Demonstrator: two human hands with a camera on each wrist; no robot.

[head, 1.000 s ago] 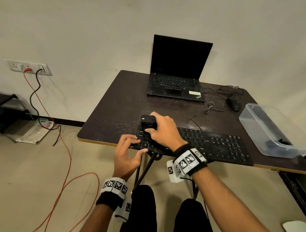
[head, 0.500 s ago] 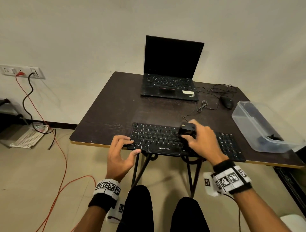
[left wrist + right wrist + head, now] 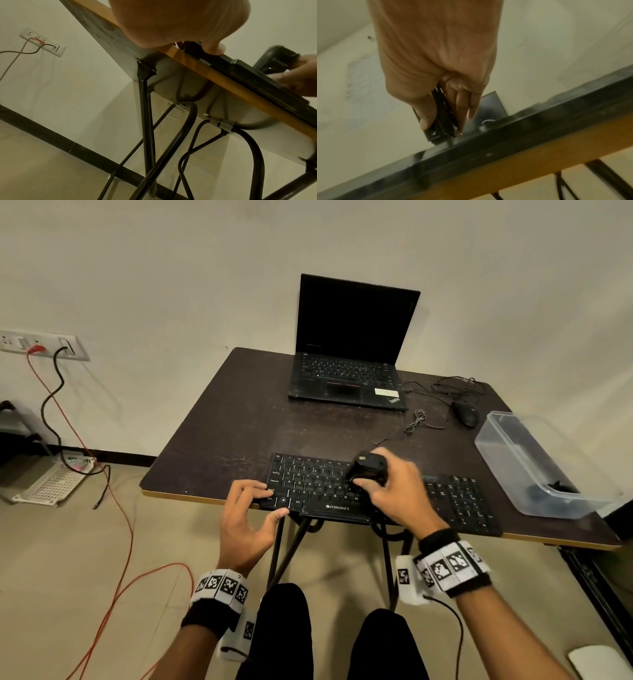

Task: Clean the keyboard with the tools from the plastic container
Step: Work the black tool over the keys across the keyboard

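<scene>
A black keyboard [image 3: 318, 487] lies along the front edge of the dark table [image 3: 239, 422]. My left hand [image 3: 270, 501] holds its left end, fingers on the keys and thumb [image 3: 214, 47] against the front edge. My right hand [image 3: 380, 481] grips a small black cleaning tool [image 3: 368, 467] upright over the middle keys. In the right wrist view the cleaning tool [image 3: 440, 117] points its lower end down at the keyboard [image 3: 505, 146]; thumb and fingers clamp its sides. The clear plastic container [image 3: 534, 463] stands at the right with dark items in its near end.
An open black laptop [image 3: 349, 354] stands at the table's back. A mouse [image 3: 466, 412] and loose cables lie right of it. Table legs [image 3: 145, 121] and my knees are under the front edge. Red and black cords run across the floor at left.
My right hand has carried the tool from the keyboard's left end to its middle keys. The left hand has stayed on the left end.
</scene>
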